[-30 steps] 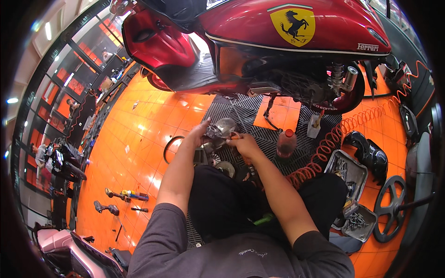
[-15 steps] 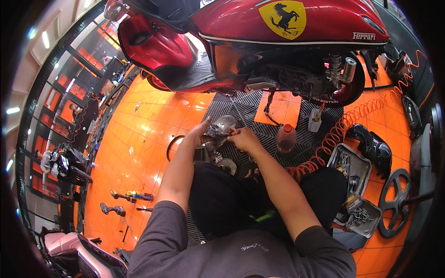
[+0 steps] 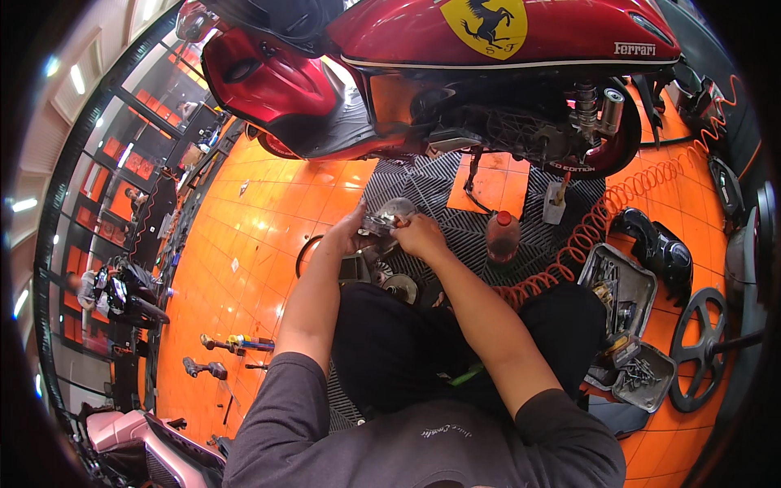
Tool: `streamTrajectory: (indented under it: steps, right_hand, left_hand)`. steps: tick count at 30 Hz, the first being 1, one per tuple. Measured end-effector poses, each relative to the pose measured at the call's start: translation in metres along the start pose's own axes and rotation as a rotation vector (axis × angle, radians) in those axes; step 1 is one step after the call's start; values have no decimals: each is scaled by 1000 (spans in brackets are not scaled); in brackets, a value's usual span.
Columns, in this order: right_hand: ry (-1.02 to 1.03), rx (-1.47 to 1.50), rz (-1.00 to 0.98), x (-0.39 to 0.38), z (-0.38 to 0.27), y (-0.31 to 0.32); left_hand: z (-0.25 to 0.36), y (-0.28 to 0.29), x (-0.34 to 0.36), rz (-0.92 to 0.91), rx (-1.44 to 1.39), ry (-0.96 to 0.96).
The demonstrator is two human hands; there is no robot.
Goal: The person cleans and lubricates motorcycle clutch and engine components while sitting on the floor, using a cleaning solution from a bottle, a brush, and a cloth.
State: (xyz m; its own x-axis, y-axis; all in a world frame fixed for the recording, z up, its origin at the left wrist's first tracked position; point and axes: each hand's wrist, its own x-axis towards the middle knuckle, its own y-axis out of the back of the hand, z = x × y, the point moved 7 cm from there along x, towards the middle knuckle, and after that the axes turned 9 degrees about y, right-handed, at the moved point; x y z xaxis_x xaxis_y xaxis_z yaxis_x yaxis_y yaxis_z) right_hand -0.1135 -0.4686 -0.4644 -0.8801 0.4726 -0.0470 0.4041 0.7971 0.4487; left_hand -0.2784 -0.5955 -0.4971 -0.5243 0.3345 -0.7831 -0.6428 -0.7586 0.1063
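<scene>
Both hands are on a silver metal part [image 3: 390, 207] in front of me. My left hand [image 3: 351, 226] is closed on its left side, fingers partly hidden. My right hand [image 3: 419, 236] is closed at its right side, gripping something small that I cannot make out. Just below are more loose round metal parts [image 3: 400, 286] and a grey square container [image 3: 351, 268]. A plastic bottle with a red cap [image 3: 503, 240] stands to the right of my hands.
A red scooter [image 3: 504, 73] spans the top. Right lie a coiled red hose [image 3: 630, 187], trays of tools [image 3: 618, 285], a black panel [image 3: 651, 252] and a spoked wheel [image 3: 695, 350]. Power tools [image 3: 203, 366] lie left. A pink scooter [image 3: 122, 439] is lower left; people [image 3: 134, 199] are beyond.
The view has shifted slightly, with the scooter higher in the picture. My hands have moved a little, staying on the metal part; my right fingers now cover more of the orange piece seen there earlier.
</scene>
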Motion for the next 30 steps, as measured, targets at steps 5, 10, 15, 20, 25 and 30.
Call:
streamTrajectory:
  steps: [5,10,15,20,25,30]
  right_hand:
    - [107,234,-38,-12,-22,5]
    - [42,131,100,-4,-8,3]
    - [138,201,13,-7,-20,1]
    - [95,243,19,-11,-11,0]
    - [118,59,79,-24,-23,-15]
    - [125,549,-16,-7,6,-33]
  left_hand:
    - [-4,-3,-7,14,23,11]
    - [-3,-2,2,-17,-1,33]
    - [-6,7,6,-25,-26,35]
    - [-3,7,8,-41,-101,3]
    - [-11,77,37,46,-607,-36]
    - [6,22,12,-78,-790,-74]
